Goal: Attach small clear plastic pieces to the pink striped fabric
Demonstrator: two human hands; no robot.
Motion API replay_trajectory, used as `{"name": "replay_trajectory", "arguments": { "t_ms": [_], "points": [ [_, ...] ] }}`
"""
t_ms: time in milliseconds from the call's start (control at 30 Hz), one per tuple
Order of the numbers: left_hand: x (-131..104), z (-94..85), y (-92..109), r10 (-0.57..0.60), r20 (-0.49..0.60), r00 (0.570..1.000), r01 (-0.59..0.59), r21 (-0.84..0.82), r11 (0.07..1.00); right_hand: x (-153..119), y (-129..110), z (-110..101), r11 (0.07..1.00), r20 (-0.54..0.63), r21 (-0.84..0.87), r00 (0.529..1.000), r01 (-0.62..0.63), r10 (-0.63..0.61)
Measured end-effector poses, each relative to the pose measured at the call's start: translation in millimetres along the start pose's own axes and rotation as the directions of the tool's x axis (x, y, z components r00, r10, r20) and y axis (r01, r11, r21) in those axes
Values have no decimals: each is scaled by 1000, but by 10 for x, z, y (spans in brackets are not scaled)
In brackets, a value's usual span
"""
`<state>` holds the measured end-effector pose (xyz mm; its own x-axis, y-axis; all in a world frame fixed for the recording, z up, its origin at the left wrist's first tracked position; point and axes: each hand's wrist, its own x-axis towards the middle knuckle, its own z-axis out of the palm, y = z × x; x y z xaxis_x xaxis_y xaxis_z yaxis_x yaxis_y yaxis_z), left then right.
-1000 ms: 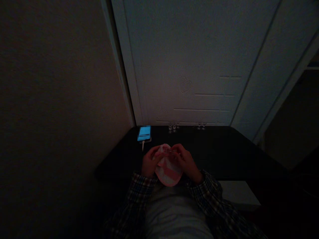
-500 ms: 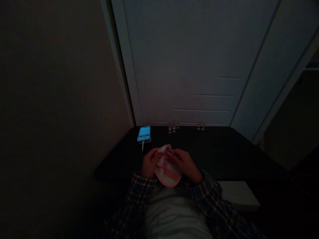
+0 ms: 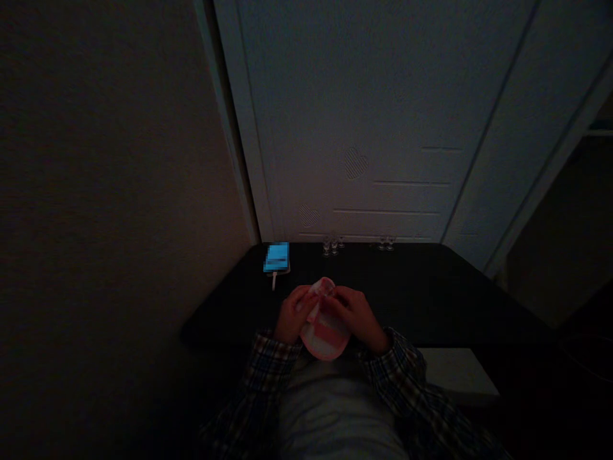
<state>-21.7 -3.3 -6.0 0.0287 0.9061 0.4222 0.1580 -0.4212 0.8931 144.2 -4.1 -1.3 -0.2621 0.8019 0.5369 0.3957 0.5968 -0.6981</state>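
Observation:
A pink-and-white cloth point(image 3: 326, 345) hangs between my hands above the table's near edge, its rounded lower end drooping toward me. My left hand point(image 3: 293, 315) is closed on the cloth's left side, thumb pointing inward. At the top of the cloth a small clear glass point(image 3: 328, 287) shows, partly wrapped and hard to make out in the dim light. My right hand point(image 3: 357, 314) is closed around the glass from the right, its fingertips partly hidden by cloth.
On the dark table point(image 3: 407, 300), several small stemmed glasses point(image 3: 330, 246) stand at the back, with more stemmed glasses point(image 3: 385, 243) to their right. A lit phone point(image 3: 276, 257) with a white cable lies back left. A white box-like object point(image 3: 460, 374) sits below the right front edge.
The cloth's top has shifted and now covers more of the glass. My left hand has moved slightly to the right; the right hand stays nearly in place.

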Motion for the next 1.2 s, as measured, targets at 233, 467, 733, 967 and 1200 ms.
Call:
{"name": "replay_trajectory", "arguments": {
  "t_ms": [233,467,733,967,1200],
  "points": [
    [6,11,11,44,65,997,-46,26,999,2,-59,-21,999,-13,13,999,30,-30],
    [-12,8,0,-22,42,999,22,-6,1000,6,-34,-9,1000,23,-3,999,27,-27],
    [-28,24,50,-35,-84,996,20,-166,986,-11,-40,-6,999,34,14,999,-34,33],
    [-32,-7,-15,-77,-202,976,42,-171,984,-5,-71,-9,999,59,-30,997,-46,47],
    [-9,-26,-26,69,-104,992,-75,-51,996,0,-58,3,996,64,-84,998,-23,29]
  ]
}}
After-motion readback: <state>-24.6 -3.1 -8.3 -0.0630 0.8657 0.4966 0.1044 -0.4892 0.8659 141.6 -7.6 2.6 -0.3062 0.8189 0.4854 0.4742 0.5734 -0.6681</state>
